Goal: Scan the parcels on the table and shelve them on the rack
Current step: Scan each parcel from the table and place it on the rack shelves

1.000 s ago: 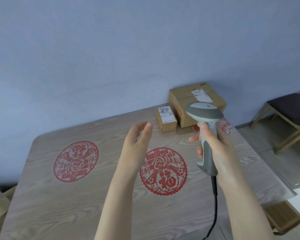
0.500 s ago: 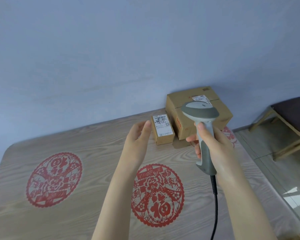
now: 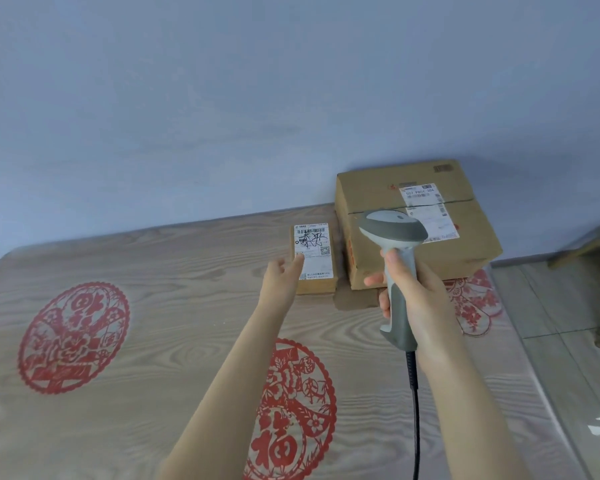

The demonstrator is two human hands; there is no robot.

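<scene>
My left hand (image 3: 280, 276) is held out flat over the table (image 3: 153, 271), its fingers (image 3: 296, 264) straight and only slightly parted, gripping nothing. The tip of the longest finger sits at the left edge of the small parcel (image 3: 315, 261); whether it touches the cardboard or hovers just above it cannot be determined. From these fingers the small parcel lies directly ahead and a little to the right. Its long axis runs away from me toward the wall, with the label (image 3: 311, 241) facing up. My judgement is that the coming grasp depends on this: the hand needs only to advance and close across the short sides. My right hand (image 3: 418, 296) is wrapped firmly round the grip of the scanner (image 3: 394, 237), thumb up the back of the handle. The scanner head overlaps the large parcel (image 3: 378, 195) behind it, and the cable (image 3: 414, 410) hangs down toward me. The left hand is the nearer one to the small parcel; the right hand is the nearer one to the large parcel. The two parcels stand just beside each other at the far edge, small one to the left; contact between them cannot be confirmed. Count: two parcels, one label on each, one scanner. The rack is not in view.
</scene>
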